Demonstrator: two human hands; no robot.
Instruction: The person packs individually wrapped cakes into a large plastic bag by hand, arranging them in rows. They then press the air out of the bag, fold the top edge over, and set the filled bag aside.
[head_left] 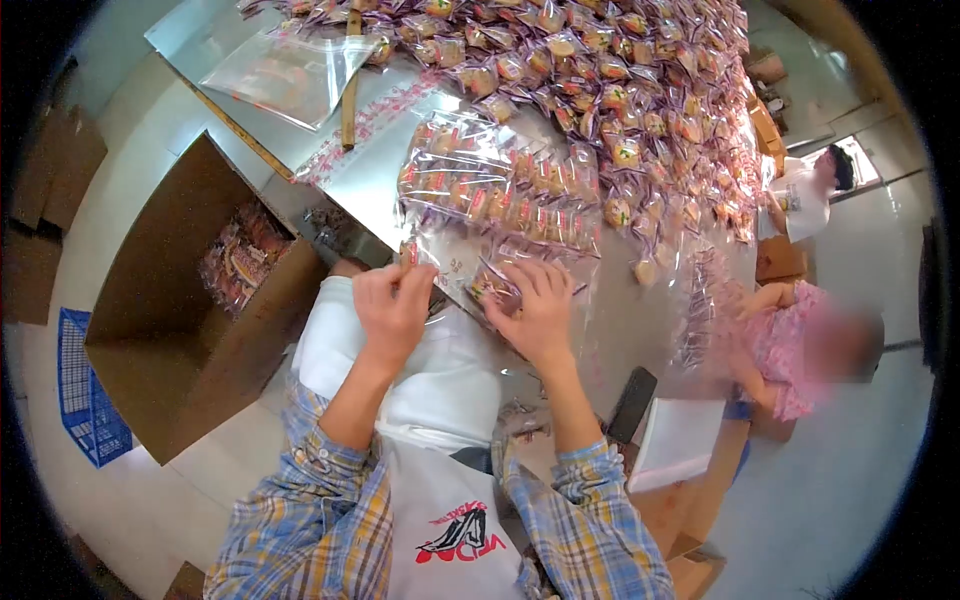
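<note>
A large clear plastic bag (470, 165) filled with rows of small wrapped snacks lies on the table before me. My left hand (395, 305) is closed at the near left side of this bag, fingertips pinching its edge beside one wrapped packet. My right hand (537, 303) is at the near end, fingers curled round a small purple-edged wrapped snack (497, 282) by the bag's mouth. Part of that snack is hidden under the fingers.
A heap of wrapped snacks (610, 90) covers the far table. Flat clear bags (285, 75) and a wooden strip (351, 80) lie at the upper left. An open carton (170, 310) holding filled bags stands left, near a blue crate (88, 390). Two people sit at the right.
</note>
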